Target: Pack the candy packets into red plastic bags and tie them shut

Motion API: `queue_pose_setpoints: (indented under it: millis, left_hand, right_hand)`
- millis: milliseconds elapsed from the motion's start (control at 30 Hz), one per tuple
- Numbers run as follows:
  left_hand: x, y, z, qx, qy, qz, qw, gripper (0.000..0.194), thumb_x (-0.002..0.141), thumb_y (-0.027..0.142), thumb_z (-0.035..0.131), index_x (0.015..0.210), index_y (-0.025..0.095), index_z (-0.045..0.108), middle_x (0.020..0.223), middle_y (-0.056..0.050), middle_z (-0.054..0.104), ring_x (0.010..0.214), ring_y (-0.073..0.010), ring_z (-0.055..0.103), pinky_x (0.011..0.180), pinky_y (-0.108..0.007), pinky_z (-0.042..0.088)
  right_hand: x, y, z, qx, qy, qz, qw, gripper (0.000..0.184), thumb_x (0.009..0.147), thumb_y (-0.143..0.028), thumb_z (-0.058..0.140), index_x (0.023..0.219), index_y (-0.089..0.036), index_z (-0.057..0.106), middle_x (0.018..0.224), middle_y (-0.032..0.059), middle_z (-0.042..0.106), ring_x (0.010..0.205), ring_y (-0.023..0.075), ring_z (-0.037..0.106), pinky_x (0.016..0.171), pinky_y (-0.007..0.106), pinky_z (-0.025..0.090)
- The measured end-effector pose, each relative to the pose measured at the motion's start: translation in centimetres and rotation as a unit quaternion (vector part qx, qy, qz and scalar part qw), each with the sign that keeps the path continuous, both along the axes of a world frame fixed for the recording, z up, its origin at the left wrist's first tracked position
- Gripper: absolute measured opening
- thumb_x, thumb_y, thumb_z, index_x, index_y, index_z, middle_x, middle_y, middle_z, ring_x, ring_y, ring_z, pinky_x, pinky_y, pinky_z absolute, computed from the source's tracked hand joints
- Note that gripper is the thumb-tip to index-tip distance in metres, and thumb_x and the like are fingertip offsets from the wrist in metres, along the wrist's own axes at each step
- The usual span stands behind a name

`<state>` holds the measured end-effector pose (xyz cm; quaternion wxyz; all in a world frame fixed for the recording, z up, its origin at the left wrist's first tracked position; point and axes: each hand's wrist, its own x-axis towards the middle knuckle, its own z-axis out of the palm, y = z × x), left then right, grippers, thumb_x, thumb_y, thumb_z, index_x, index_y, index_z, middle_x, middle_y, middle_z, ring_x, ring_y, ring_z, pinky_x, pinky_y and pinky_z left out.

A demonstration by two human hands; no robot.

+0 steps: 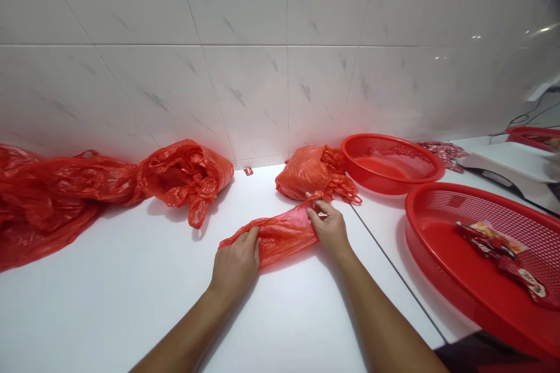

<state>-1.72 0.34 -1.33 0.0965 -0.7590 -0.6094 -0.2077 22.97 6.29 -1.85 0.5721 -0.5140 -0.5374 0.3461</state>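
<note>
A thin red plastic bag (284, 238) is stretched between my two hands, just above or on the white table. My left hand (238, 259) grips its left end, with the fingers curled over the plastic. At the other end, my right hand (328, 224) pinches the bag between thumb and fingers. Right behind it lies a filled red plastic bag (301, 172) with its handles flopped to the right. To the left, another red plastic bag (188, 169) sits with its mouth gaping toward me.
More crumpled red bags (56, 198) line the wall at left. A small red packet (248, 171) lies near the wall. On the right stand a round red basket (389, 180) and a larger red basket (431, 245) holding several snack packets (494, 242). Beyond is a white scale (511, 163).
</note>
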Motion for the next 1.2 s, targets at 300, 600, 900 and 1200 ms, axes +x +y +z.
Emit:
queue_pose_setpoints:
  millis: [300, 600, 900, 1200]
  left_hand:
    - [1.2, -0.9, 0.7, -0.099, 0.098, 0.038, 0.989, 0.055, 0.087, 0.018, 0.053, 0.14, 0.021, 0.064, 0.114, -0.014, 0.066, 0.081, -0.0259, 0.068, 0.056, -0.031, 0.039]
    - [1.6, -1.2, 0.9, -0.089, 0.074, 0.002, 0.993, 0.034, 0.076, 0.015, 0.06, 0.107, 0.017, 0.072, 0.106, -0.019, 0.066, 0.097, -0.0368, 0.062, 0.079, -0.047, 0.05]
    - [-0.6, -0.4, 1.1, -0.002, -0.174, -0.099, 0.98, 0.043, 0.069, -0.001, 0.045, 0.096, 0.023, 0.069, 0.113, -0.005, 0.075, 0.105, -0.0246, 0.07, 0.089, -0.038, 0.057]
    - [-2.8, -0.7, 3.3, 0.275, -0.237, -0.101, 0.926, 0.027, 0.079, 0.001, 0.054, 0.09, 0.022, 0.068, 0.089, -0.004, 0.073, 0.086, -0.0218, 0.071, 0.077, -0.037, 0.059]
  right_hand:
    - [0.8, -1.5, 1.7, 0.102, 0.029, -0.167, 0.98, 0.014, 0.081, -0.037, 0.069, 0.083, -0.023, 0.066, 0.095, 0.0091, 0.068, 0.089, 0.025, 0.063, 0.082, 0.042, 0.054]
    - [-6.7, -5.6, 1.7, 0.099, -0.44, 0.172, 0.876, 0.03, 0.086, -0.008, 0.057, 0.105, -0.022, 0.074, 0.109, 0.0102, 0.071, 0.104, 0.0276, 0.062, 0.097, 0.044, 0.047]
    - [-0.5, -3.0, 1.1, -0.171, -0.427, 0.198, 0.865, 0.107, 0.065, -0.042, 0.086, 0.162, -0.034, 0.043, 0.17, 0.0163, 0.03, 0.151, 0.045, 0.036, 0.112, 0.058, 0.039]
    - [-0.2, -2.3, 1.3, -0.206, -0.439, 0.212, 0.848, 0.125, 0.058, -0.039, 0.092, 0.167, -0.041, 0.031, 0.176, 0.0158, 0.02, 0.158, 0.0498, 0.025, 0.119, 0.065, 0.029]
